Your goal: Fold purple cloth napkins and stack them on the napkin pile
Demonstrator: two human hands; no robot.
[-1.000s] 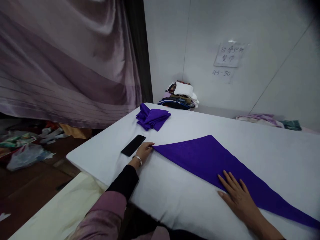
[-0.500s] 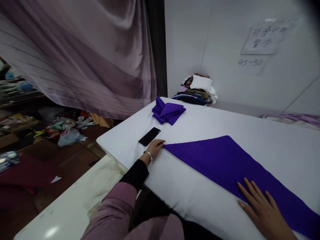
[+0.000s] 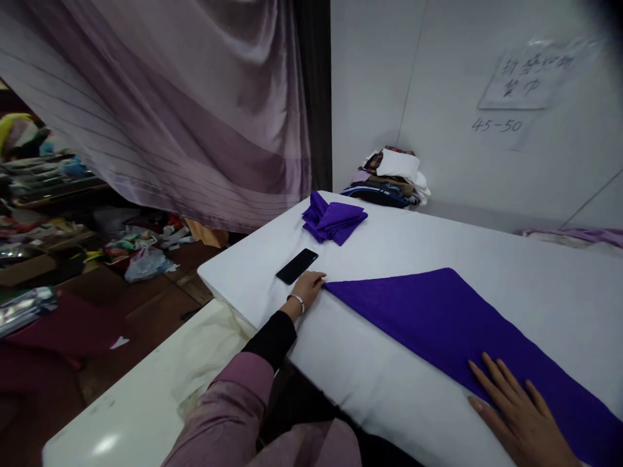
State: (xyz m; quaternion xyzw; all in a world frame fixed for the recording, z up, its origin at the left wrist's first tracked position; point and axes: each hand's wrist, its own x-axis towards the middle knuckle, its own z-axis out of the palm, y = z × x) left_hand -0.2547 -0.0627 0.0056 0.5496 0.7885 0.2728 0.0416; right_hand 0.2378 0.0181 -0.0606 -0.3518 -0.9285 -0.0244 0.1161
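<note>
My right hand was nearest to me, palm down, its fingers spread apart and resting across the near edge of the purple cloth; its thumb reached just off that edge, over the white desk. From there the cloth lay both ways: its long edge ran leftward and away from me to a sharp tip, and rightward and towards me until it left my view, so I could not tell how that end lay. Its blunt corner pointed away from me, sideways between my two hands. My left hand was farther out, at the sharp tip, its fingers drawn together and seemingly pinching it, with the whole cloth to its right. Just beyond that hand lay a phone, and past it a purple bundle. Farthest off, a clothes pile stood by the wall.
</note>
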